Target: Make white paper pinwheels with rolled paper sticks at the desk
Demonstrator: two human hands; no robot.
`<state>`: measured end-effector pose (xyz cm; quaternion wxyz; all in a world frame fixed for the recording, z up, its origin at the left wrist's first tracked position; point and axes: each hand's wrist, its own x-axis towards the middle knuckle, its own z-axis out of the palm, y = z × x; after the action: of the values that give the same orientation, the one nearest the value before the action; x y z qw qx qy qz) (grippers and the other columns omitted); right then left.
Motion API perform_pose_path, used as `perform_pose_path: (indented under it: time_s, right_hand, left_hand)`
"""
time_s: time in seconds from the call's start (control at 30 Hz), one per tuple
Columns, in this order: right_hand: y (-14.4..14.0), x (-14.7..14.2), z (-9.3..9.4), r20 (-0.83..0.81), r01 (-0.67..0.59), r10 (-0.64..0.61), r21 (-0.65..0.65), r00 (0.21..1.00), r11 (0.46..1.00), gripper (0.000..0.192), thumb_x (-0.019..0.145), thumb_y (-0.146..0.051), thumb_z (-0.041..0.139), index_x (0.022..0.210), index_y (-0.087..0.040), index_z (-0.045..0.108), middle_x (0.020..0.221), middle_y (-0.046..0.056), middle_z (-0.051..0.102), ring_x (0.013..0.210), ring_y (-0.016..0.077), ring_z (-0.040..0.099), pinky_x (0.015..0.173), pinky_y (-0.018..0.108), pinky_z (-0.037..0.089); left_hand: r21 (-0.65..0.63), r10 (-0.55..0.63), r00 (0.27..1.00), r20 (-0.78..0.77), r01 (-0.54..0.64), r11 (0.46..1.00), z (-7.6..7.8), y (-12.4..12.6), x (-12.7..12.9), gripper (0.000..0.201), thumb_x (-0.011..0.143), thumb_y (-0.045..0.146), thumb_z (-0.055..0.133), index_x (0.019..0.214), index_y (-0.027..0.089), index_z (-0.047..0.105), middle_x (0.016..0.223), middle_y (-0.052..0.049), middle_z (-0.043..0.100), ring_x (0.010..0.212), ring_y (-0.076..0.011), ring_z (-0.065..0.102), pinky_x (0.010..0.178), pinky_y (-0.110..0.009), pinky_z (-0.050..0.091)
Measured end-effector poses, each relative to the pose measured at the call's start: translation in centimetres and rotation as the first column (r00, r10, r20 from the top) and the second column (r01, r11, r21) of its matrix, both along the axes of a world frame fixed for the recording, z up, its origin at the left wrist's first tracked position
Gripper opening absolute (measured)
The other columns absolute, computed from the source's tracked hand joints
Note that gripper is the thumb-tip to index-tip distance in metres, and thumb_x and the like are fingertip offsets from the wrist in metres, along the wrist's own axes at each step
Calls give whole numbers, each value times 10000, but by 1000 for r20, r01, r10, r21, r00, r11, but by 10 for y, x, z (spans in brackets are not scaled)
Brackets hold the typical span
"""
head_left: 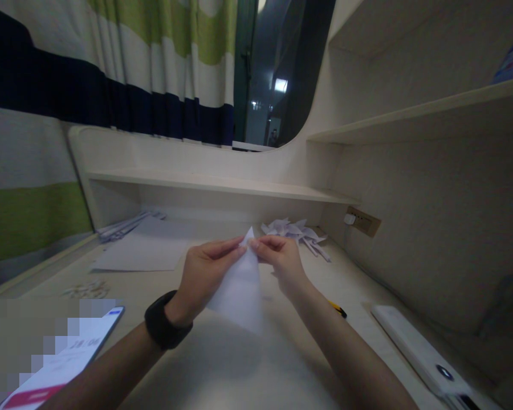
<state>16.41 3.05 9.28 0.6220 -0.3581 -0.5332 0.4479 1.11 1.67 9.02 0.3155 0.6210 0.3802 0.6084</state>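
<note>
Both my hands pinch a sheet of white paper (pixel 241 290) above the middle of the desk. Its top narrows to a folded point between my fingertips, and the wider part hangs down toward me. My left hand (pixel 207 273), with a black band on its wrist, grips the left side near the tip. On the right side of that tip, my right hand (pixel 284 259) pinches with thumb and forefinger. Behind my right hand lies a pile of folded paper pieces (pixel 293 228), some shaped like pinwheels with rolled paper sticks.
Flat white sheets (pixel 141 245) lie at the back left, beside rolled paper sticks (pixel 126 225). Small pale bits (pixel 88 289) and a lit phone (pixel 81 347) are nearer left. A yellow-and-black tool (pixel 337 309) sits by my right forearm, and a long white device (pixel 414 347) lies farther right.
</note>
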Motion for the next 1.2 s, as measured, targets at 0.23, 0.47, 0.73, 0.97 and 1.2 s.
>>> perform_pose_path:
  time_s: [0.23, 0.47, 0.73, 0.97, 1.2]
  right_hand:
    - [4, 2, -4, 26, 46, -46, 31, 999, 998, 269, 562, -392, 812, 643, -156, 712, 587, 28, 679, 528, 141, 610, 542, 271, 507]
    - [3, 2, -4, 19, 83, -84, 37, 996, 996, 256, 558, -370, 815, 615, -150, 695, 562, 27, 664, 515, 139, 596, 537, 268, 491]
    - [3, 3, -3, 21, 56, -58, 84, 998, 995, 252, 625, -385, 775, 680, -153, 698, 615, 23, 678, 541, 133, 599, 557, 264, 495]
    - [7, 8, -6, 110, 102, -125, 190, 986, 976, 204, 660, -342, 745, 633, -154, 670, 563, 4, 628, 516, 115, 551, 524, 242, 449]
    - [8, 7, -6, 78, 108, -124, 182, 989, 977, 220, 647, -345, 743, 602, -154, 644, 546, -2, 609, 508, 111, 543, 521, 240, 450]
  left_hand:
    - [37, 18, 997, -68, -16, 999, 1, 0, 0, 168, 749, 254, 722, 911, 228, 752, 926, -25, 748, 865, -217, 703, 800, -295, 552]
    - [96, 24, 986, -164, -8, 995, 1, 0, -1, 165, 795, 264, 676, 941, 235, 749, 938, -12, 748, 856, -206, 699, 786, -282, 545]
    - [176, 43, 967, -251, 1, 984, 0, -1, -2, 151, 807, 244, 664, 929, 241, 753, 918, 7, 752, 827, -179, 696, 779, -258, 523]
    - [191, -2, 961, -277, 57, 980, -4, 2, -3, 162, 815, 240, 660, 949, 270, 745, 956, 28, 745, 873, -164, 687, 833, -246, 500]
    - [152, -48, 954, -296, 97, 984, 0, 0, -4, 142, 815, 238, 656, 911, 271, 754, 940, 31, 748, 855, -163, 691, 817, -242, 505]
